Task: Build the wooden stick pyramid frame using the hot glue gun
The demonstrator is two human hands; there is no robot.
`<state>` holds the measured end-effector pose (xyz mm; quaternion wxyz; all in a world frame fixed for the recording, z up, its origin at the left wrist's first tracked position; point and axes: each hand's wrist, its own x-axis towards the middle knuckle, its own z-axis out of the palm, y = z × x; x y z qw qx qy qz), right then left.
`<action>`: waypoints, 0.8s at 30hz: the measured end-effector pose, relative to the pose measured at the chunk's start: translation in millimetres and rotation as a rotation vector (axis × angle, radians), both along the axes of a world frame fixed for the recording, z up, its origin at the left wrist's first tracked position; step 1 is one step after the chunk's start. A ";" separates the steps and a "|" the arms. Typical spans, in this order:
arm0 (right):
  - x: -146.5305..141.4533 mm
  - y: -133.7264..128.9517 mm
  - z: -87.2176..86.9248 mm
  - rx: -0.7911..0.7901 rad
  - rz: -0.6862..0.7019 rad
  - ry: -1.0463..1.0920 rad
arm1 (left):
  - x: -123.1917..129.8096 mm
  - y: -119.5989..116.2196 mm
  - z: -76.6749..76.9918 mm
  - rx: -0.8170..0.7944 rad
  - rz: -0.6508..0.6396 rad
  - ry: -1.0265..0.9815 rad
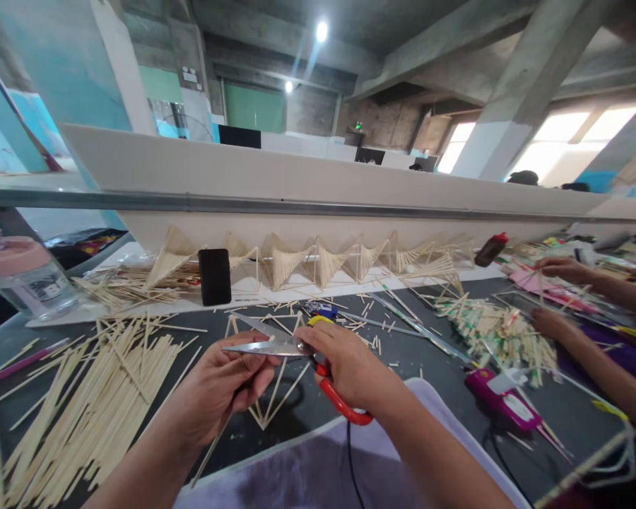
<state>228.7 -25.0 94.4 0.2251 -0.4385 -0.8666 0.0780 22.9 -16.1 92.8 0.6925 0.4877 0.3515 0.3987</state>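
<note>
A pair of scissors (344, 406) with red and yellow handles is gripped in my right hand (344, 353), fingers closed round the handles. Its blades are apart and point left, over my left hand (227, 382). My left hand is closed on a thin wooden stick (210, 452) that slants down out of the fist; its upper end is hidden by the fingers and blades. Beneath both hands a small frame of glued-looking sticks (263, 423) stands on the dark table, partly covered by them.
Loose wooden sticks (95, 410) are heaped at the left. Twisted stick models (280, 261) line the back beside a black phone (215, 277). A purple glue gun (501, 401) lies right, near a bundle of sticks (501, 332) and another person's hands (556, 325). A lavender cloth (297, 470) is in front.
</note>
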 end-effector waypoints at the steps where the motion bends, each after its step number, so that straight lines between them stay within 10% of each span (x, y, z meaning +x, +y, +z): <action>1: -1.1 -1.3 0.4 0.002 -0.018 -0.005 | 1.7 -0.8 0.6 0.029 0.034 0.024; 9: -11.4 -17.8 5.7 -0.005 -0.143 0.000 | 4.8 -11.0 -2.5 0.142 0.318 0.189; 17: -21.1 -26.8 -5.2 -0.086 -0.189 0.020 | 5.7 -13.0 -3.2 0.766 0.557 0.669; 24: -13.1 -7.0 -22.7 -0.065 -0.058 0.067 | -7.7 -5.1 5.4 0.363 0.097 0.538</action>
